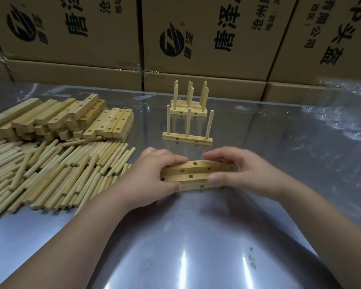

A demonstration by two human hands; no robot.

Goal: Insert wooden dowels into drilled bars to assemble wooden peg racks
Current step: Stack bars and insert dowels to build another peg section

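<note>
Two drilled wooden bars (193,174) lie side by side on the metal table, holes showing on top and on the near face. My left hand (154,174) grips their left end, thumb at the front and fingers over the top. My right hand (240,172) grips their right end the same way. A heap of loose wooden dowels (54,172) lies to the left. Behind it is a stack of drilled bars (71,119). One assembled peg rack (187,130) with three upright dowels stands just beyond my hands, and several more assembled racks (189,101) stand behind it.
The shiny metal table (196,236) stretches toward me. Printed cardboard boxes (196,38) form a wall along its far edge. Crumpled clear plastic wrap (342,109) lies at the right rear of the table.
</note>
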